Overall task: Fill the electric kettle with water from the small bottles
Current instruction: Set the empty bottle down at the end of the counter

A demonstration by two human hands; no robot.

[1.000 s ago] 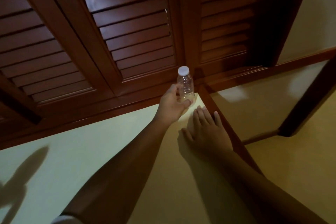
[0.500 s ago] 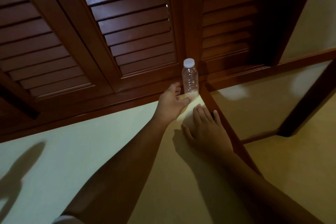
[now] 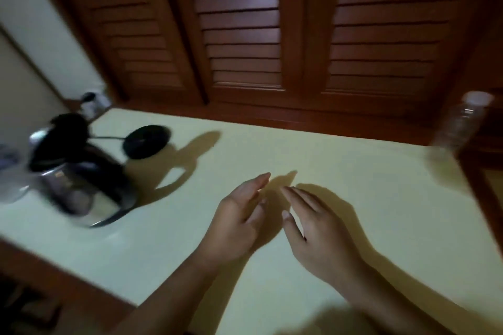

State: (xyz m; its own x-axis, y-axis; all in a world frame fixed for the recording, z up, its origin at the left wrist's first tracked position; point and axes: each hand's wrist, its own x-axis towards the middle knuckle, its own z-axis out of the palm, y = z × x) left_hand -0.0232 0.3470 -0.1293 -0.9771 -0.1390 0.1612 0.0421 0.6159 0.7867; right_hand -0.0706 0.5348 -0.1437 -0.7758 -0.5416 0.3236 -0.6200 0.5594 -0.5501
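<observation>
Both hands were held over the middle of the pale yellow-green countertop (image 3: 367,177), side by side with their fingertips close together and nothing in either. The left hand (image 3: 239,215) was turned partly on its edge with its fingers straight and together. The right hand (image 3: 318,228) lay palm down with its fingers stretched forward and slightly spread. Whether either hand touched the surface could not be told. The shiny steel electric kettle with a black handle (image 3: 81,185) stood near the counter's left end, well apart from the hands; its black lid seemed raised, though motion blur smeared it. The round black power base (image 3: 147,145) lay flat just behind and to the right of the kettle, apart from it, with a thin cord running off to the left. The small clear plastic bottle with a white cap (image 3: 460,128) stood at the counter's far right corner, capped and blurred. Dark brown louvred wooden doors (image 3: 242,35) filled the background behind the counter.
</observation>
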